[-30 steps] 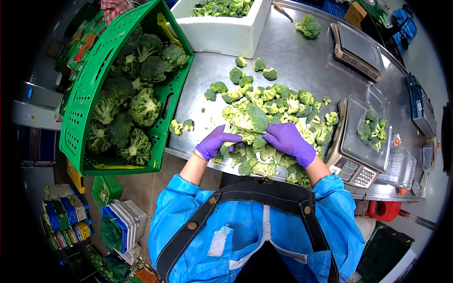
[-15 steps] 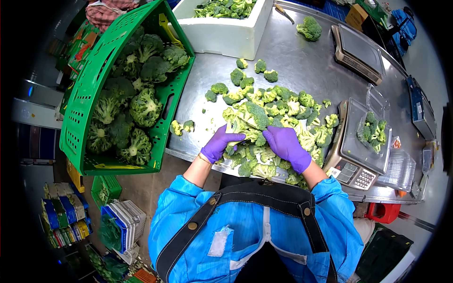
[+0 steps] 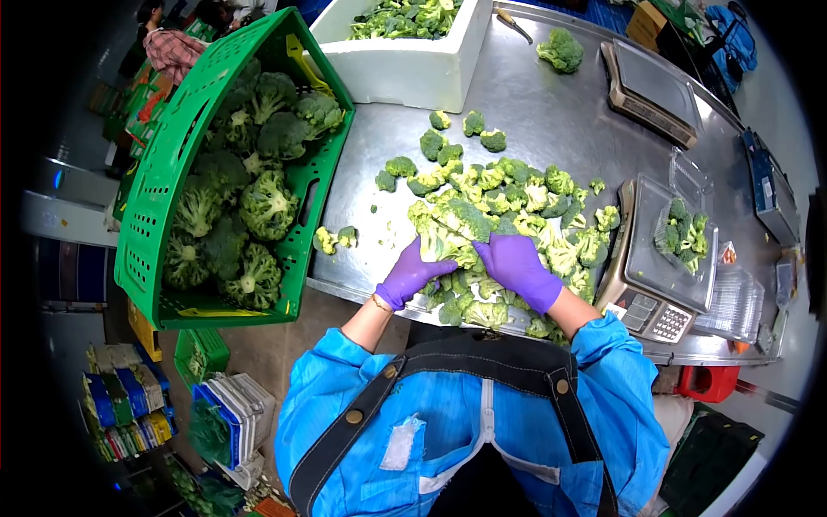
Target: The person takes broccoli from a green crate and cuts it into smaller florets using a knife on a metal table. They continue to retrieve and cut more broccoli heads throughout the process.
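A large broccoli head (image 3: 458, 222) is held between my two purple-gloved hands, over the pile at the table's near edge. My left hand (image 3: 413, 274) grips its lower left side, thumb pointing right across the stalk. My right hand (image 3: 519, 270) is closed at the head's right side, fingertips pressed against it; what lies under those fingers is partly hidden. Cut broccoli florets (image 3: 538, 194) spread around and beneath both hands. Two small florets (image 3: 336, 239) lie apart on the left.
A tilted green crate (image 3: 164, 250) of whole broccoli stands at left. Behind are a white foam box (image 3: 405, 73), a knife (image 3: 515, 28) and one broccoli head (image 3: 561, 51). At right, a scale (image 3: 639, 297) carries a clear tub (image 3: 668, 237) of florets, near stacked clear tubs (image 3: 732, 302).
My left hand has shifted slightly right and down, its thumb now lower on the broccoli. The right hand stays at the head's right side. The view has tilted slightly.
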`<state>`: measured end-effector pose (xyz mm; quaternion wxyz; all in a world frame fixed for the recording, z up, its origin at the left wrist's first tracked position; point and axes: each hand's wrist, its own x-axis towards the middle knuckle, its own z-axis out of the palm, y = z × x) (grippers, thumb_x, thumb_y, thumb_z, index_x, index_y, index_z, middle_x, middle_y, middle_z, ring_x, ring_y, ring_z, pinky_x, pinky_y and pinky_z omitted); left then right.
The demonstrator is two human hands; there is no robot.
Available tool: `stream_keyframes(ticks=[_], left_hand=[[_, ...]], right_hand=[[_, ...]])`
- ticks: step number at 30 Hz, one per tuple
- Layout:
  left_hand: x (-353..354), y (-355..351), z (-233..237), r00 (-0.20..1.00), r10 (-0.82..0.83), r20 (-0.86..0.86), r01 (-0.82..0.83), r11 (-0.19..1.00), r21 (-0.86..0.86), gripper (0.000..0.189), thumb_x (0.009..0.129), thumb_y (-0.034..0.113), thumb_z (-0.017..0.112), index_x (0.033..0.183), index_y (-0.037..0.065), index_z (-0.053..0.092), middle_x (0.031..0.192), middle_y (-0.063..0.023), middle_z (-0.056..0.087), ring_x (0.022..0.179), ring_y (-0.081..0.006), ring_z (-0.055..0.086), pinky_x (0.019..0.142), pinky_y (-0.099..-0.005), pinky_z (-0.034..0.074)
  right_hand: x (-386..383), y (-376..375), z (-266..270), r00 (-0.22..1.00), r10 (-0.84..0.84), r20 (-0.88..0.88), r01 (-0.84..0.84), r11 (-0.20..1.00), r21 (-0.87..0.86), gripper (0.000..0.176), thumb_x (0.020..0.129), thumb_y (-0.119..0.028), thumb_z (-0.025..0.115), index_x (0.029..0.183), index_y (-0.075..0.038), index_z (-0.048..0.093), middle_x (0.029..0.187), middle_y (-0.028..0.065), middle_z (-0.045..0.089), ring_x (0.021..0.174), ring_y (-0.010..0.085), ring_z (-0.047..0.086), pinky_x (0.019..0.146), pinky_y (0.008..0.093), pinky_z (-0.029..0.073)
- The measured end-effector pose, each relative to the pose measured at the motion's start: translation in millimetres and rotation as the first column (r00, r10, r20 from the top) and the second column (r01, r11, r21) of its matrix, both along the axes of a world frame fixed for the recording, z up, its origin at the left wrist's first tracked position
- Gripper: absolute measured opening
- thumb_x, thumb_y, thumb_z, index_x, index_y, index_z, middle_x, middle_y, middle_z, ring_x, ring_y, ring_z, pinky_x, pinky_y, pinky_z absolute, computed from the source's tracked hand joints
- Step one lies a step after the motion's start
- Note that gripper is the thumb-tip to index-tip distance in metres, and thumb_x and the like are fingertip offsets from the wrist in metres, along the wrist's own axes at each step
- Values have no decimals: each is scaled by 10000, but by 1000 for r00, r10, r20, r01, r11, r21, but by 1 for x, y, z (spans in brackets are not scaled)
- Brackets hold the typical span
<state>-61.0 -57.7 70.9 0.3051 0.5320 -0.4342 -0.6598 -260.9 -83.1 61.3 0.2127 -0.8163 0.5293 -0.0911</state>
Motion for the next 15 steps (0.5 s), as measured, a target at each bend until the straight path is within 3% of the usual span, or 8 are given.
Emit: stream_keyframes(ticks=[1, 3, 6, 8, 10, 11, 13, 15], left_hand=[[-1, 0, -4, 1000, 18, 5, -18, 999, -30, 507, 726, 95, 713, 1154, 16, 454, 955, -30, 599, 699, -89, 560, 513, -214, 446], [-2, -1, 0, 1000, 22, -16, -23, 999, -28, 507, 726, 104, 714, 1154, 18, 455, 957, -31, 600, 709, -90, 561, 517, -215, 445], [-3, -4, 7, 998, 39, -52, -40, 999, -4, 502, 733, 126, 710, 1156, 25, 459, 958, -31, 599, 727, -92, 561, 525, -216, 443], [-1, -5, 9, 997, 40, -59, -39, 999, 15, 495, 739, 139, 705, 1156, 29, 462, 958, -30, 599, 737, -93, 561, 529, -216, 442], [0, -5, 10, 995, 58, -86, -53, 997, 59, 451, 747, 160, 686, 1135, 33, 496, 924, -26, 601, 729, -92, 558, 523, -209, 436], [3, -5, 6, 995, 56, -84, -52, 997, 59, 451, 747, 160, 686, 1135, 33, 496, 924, -26, 601, 729, -92, 558, 523, -209, 436], [10, -5, -7, 971, 111, -214, -78, 984, 158, 439, 747, 157, 684, 1128, 31, 506, 915, -24, 601, 733, -91, 558, 538, -209, 437], [14, -5, -10, 970, 131, -204, -96, 980, 175, 440, 744, 149, 686, 1127, 28, 507, 927, -31, 603, 753, -93, 562, 565, -214, 446]], right_hand=[[-1, 0, -5, 1000, -1, 0, 1, 1000, -1, 453, 888, -375, 448, 651, -7, 565, 578, 196, 549, 570, 379, 553, 545, 457, 433], [-4, 0, -23, 980, -41, 197, 65, 991, -119, 467, 883, -405, 461, 676, 1, 560, 549, 195, 536, 530, 372, 547, 511, 454, 427], [-9, -2, -36, 923, -101, 372, 146, 985, -96, 471, 880, -401, 472, 668, 12, 558, 569, 212, 531, 549, 395, 539, 519, 462, 418], [-8, -2, -46, 911, -138, 388, 162, 986, -31, 483, 881, -406, 472, 659, 16, 552, 589, 228, 528, 563, 419, 526, 530, 463, 412], [-8, 1, -70, 813, -256, 523, 209, 967, 149, 510, 903, -427, 425, 661, 5, 548, 541, 190, 525, 512, 362, 532, 512, 420, 413], [-8, 2, -65, 811, -257, 525, 210, 966, 149, 510, 903, -427, 425, 661, 5, 548, 541, 190, 525, 512, 362, 532, 512, 420, 413], [-6, 6, -55, 586, -415, 696, 100, 889, 446, 534, 920, -456, 373, 676, -12, 541, 486, 118, 502, 458, 261, 525, 487, 358, 405], [-1, 7, -54, 562, -419, 713, 91, 888, 451, 541, 925, -469, 347, 699, -17, 542, 468, 83, 482, 448, 216, 512, 479, 333, 399]])
